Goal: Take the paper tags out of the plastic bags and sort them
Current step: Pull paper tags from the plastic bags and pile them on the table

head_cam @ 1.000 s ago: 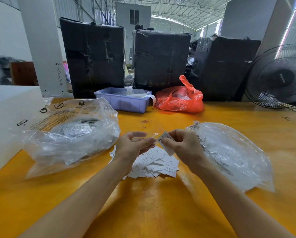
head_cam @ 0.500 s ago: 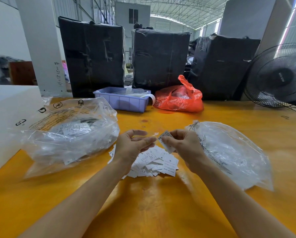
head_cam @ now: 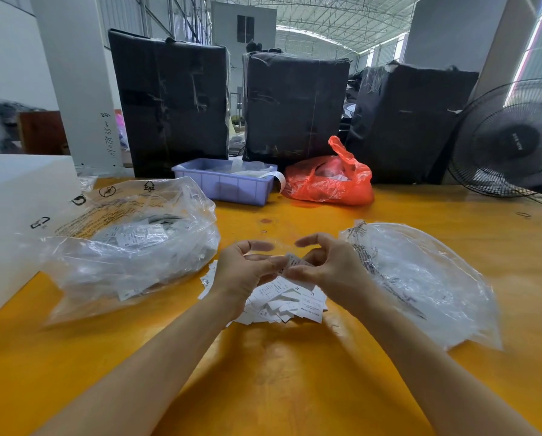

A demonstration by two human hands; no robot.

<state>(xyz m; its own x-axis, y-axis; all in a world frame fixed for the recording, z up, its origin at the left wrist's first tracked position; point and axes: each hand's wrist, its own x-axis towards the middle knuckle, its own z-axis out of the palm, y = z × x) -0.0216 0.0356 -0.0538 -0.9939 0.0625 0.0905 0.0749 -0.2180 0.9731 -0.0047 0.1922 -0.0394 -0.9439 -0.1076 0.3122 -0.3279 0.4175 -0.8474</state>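
A loose heap of several white paper tags (head_cam: 287, 305) lies on the yellow table, just below both hands. My left hand (head_cam: 247, 272) and my right hand (head_cam: 329, 265) meet above the heap and pinch a small clear bag with paper tags (head_cam: 295, 262) between their fingertips. The small bag is nearly transparent and hard to make out. A large clear plastic bag (head_cam: 131, 243) holding more small bags of tags sits at the left. Another clear plastic bag (head_cam: 420, 278), flatter, lies at the right, close to my right wrist.
A lilac plastic bin (head_cam: 222, 184) and a red plastic bag (head_cam: 329, 180) stand at the table's far edge before three black-wrapped bales (head_cam: 295, 105). A white box (head_cam: 15, 215) sits far left, a black fan (head_cam: 515, 140) far right. Bare yellow table (head_cam: 263, 372) lies near me.
Both hands have drawn closer together over the heap. The right hand has uncurled somewhat, and the tags now sit between both hands' fingertips instead of in the right hand alone.
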